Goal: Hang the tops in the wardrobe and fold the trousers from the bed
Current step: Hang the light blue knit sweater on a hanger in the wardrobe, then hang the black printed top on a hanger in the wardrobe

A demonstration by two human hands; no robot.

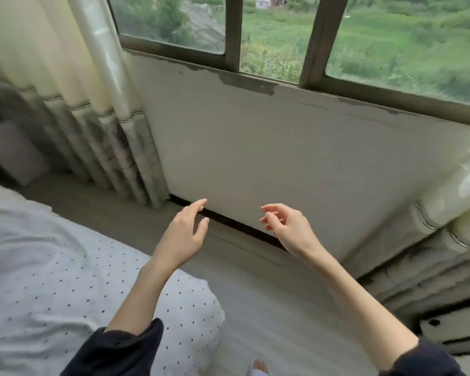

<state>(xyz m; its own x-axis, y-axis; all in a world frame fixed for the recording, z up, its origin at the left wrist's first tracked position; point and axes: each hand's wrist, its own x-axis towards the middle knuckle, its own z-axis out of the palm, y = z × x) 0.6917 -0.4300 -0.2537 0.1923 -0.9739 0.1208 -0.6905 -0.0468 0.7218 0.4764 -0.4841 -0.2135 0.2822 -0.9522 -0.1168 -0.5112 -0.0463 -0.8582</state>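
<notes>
Both hands (185,234) apparently empty, beside bed (38,253)

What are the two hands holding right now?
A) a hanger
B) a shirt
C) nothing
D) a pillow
C: the left hand and the right hand both hang in the air in front of the wall with loose fingers, and nothing is in them.

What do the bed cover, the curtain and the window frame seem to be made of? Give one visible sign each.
Bed cover: soft woven cloth, matt; it creases, printed dots.
Curtain: thin fabric; hangs in pleats.
Window frame: probably painted metal or wood; brown, smooth.
</notes>
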